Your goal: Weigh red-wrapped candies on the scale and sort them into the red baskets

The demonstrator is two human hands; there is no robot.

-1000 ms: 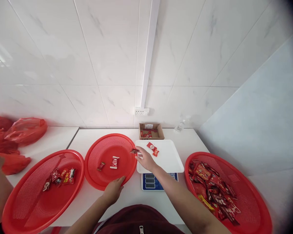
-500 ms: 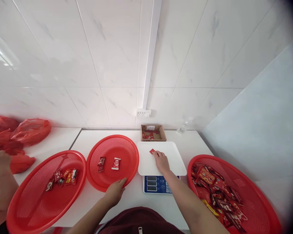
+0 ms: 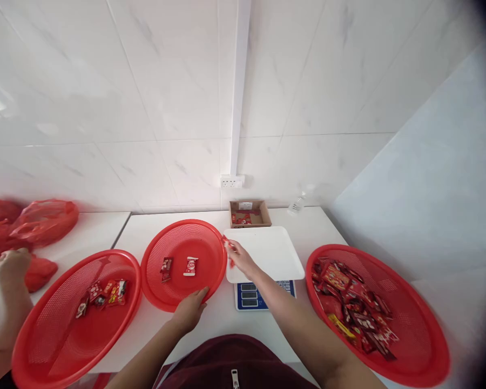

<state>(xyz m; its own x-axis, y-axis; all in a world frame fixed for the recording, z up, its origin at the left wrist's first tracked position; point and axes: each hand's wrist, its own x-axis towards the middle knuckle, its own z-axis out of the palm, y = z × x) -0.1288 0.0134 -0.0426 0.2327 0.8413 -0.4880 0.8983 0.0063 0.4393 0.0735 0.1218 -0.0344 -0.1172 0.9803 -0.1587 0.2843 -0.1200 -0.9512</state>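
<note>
At least one red packet [image 3: 225, 238] is clamped by the right hand [image 3: 241, 259] at the left edge of the white tray [image 3: 273, 251], long axis unclear. The middle basket [image 3: 208, 246] is found immediately leftward, its near rim touched by the left hand [image 3: 189, 310]; finger closure there cannot be determined.

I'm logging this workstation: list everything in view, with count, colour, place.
Perforated baskets: three, red, left, centre, right
Wrapped sweets: many, mostly red, baskets and box
Digital scale: one, white-blue, right of centre
Cardboard box: one, brown, behind scale
Plastic bottle: one, clear, right of box
Plastic bags: several, red, far left
Tables: two, white, adjoining
Wall socket: one, white, above box
Cable trunking: one, white, above socket
Tiled wall: one, white, behind
Side wall: one, pale grey, right
Coworker's arm: one, black sleeve, far left
Garment: one, maroon, bottom centre
Left hand: one, bare, centre basket's rim
Right hand: one, bare, holding wrapped sweet
</note>
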